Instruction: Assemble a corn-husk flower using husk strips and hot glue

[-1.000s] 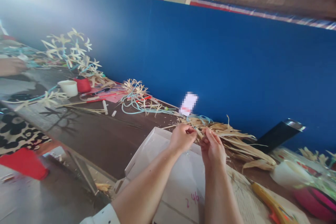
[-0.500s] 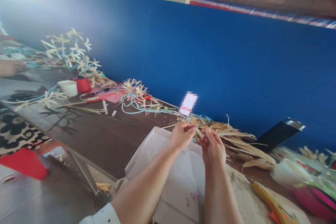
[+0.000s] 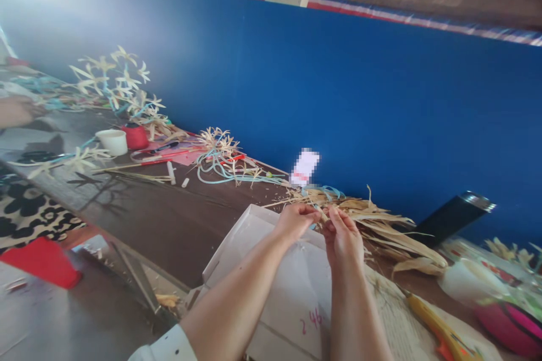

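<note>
My left hand [image 3: 295, 221] and my right hand [image 3: 344, 236] meet above a white cardboard box [image 3: 254, 237] on the dark wooden table [image 3: 169, 220]. Both pinch a small dried husk strip [image 3: 320, 215] between their fingertips, with a bit of light blue ribbon at it. Just behind the hands lies a pile of dried husks [image 3: 381, 225].
A black flask [image 3: 451, 217] lies against the blue wall [image 3: 339, 96]. A yellow-handled cutter [image 3: 432, 324], a white cup [image 3: 461, 282] and a pink bowl [image 3: 508, 321] sit at right. Husk flowers [image 3: 114, 82], a white cup [image 3: 112, 141], a red spool [image 3: 135, 136] and another person's hand [image 3: 17, 110] are at left.
My hands stay in place, fingers shifting slightly on the strip. The view has moved a little.
</note>
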Demonstrator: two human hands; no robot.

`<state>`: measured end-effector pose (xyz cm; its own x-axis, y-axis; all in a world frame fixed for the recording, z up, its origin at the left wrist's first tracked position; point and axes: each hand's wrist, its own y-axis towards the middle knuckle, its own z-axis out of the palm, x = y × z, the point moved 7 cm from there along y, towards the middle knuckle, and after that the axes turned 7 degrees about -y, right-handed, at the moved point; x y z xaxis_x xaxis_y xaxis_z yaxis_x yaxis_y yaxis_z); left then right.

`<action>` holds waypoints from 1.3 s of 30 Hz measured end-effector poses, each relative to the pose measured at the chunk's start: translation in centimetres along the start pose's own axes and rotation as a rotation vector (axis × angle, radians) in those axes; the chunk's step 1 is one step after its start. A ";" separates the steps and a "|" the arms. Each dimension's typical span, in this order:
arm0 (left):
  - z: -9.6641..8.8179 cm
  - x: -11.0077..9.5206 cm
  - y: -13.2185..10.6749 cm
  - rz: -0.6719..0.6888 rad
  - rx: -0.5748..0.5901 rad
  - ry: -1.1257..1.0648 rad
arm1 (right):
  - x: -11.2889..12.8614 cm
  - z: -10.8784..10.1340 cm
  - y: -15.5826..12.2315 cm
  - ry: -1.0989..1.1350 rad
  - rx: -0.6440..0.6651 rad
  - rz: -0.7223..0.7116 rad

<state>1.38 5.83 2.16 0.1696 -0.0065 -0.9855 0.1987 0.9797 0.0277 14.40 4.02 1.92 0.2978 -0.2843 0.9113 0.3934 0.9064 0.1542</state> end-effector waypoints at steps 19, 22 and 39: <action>-0.3 -0.1 0.3 0.064 -0.045 0.071 | 0.0 0.4 -0.1 0.052 0.040 0.069; -0.3 -0.3 0.3 0.106 -0.049 0.109 | -0.1 0.3 -0.1 0.069 0.024 0.086; -0.1 -2.9 -1.2 0.482 -0.190 0.524 | -0.8 -0.2 0.0 0.062 -0.005 0.138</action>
<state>0.52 4.71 5.01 -0.2973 0.4834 -0.8233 0.0402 0.8679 0.4951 14.36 4.21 1.11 0.4021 -0.1761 0.8985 0.3495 0.9365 0.0271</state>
